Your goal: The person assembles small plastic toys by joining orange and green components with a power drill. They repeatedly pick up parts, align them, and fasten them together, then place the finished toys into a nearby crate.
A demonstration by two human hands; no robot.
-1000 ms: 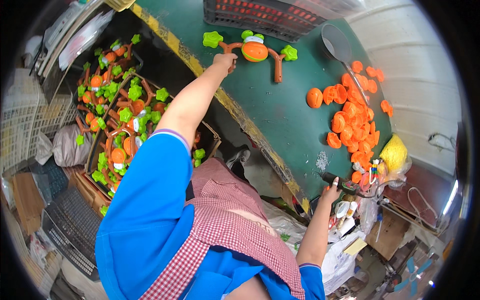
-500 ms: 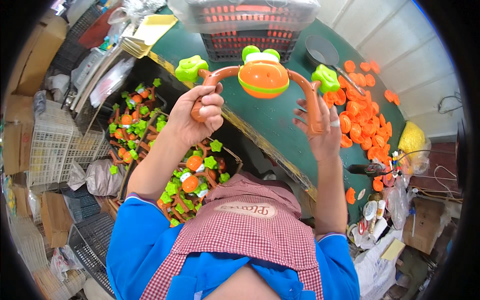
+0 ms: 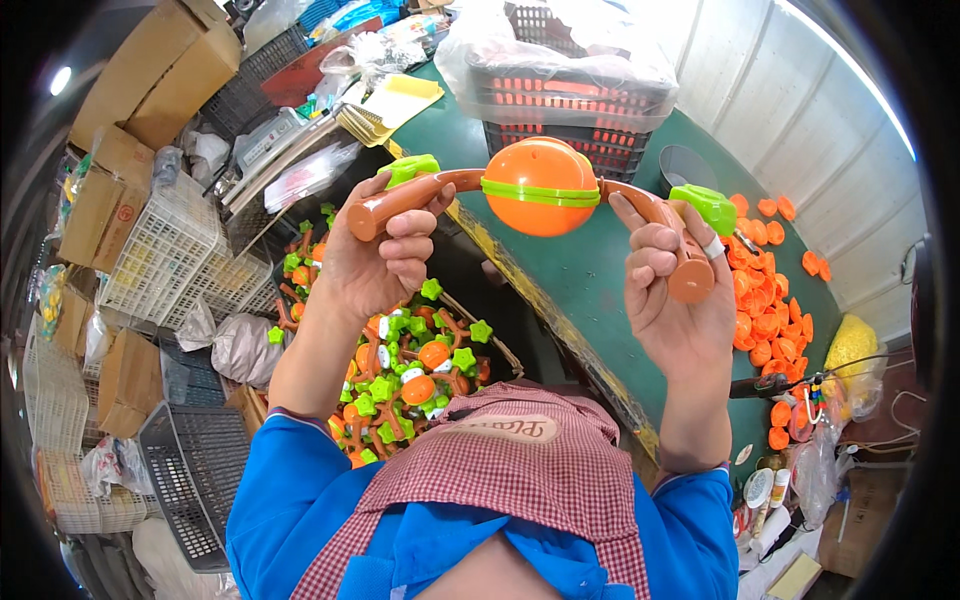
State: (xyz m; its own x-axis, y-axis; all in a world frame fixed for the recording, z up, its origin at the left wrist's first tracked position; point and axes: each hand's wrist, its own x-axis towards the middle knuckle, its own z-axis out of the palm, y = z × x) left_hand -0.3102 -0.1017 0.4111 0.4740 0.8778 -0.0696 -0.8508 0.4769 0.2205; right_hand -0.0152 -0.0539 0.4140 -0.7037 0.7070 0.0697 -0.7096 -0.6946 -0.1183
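Note:
I hold a plastic toy (image 3: 541, 190) up in front of me, above the edge of the green table. Its middle is an orange ball ringed by a green band, with a curved brown arm on each side and a green piece on each arm. My left hand (image 3: 385, 235) has its fingers wrapped round the left brown arm, close to its round end. Around the right brown arm my right hand (image 3: 665, 265) is closed, its thumb and fingers on the tube; one finger wears a white wrap. The ball's far side is hidden.
Many similar toys (image 3: 425, 375) fill containers below the table's left edge. Orange caps (image 3: 770, 310) lie heaped on the green table (image 3: 600, 320) at right, near a dark pan (image 3: 685, 168). Black crates (image 3: 570, 110) under plastic film stand at the back.
The toy has rolled in my hands, so its ball's orange underside now faces me and the tube ends point nearer. My right fingers have closed round their arm. The view has shifted left.

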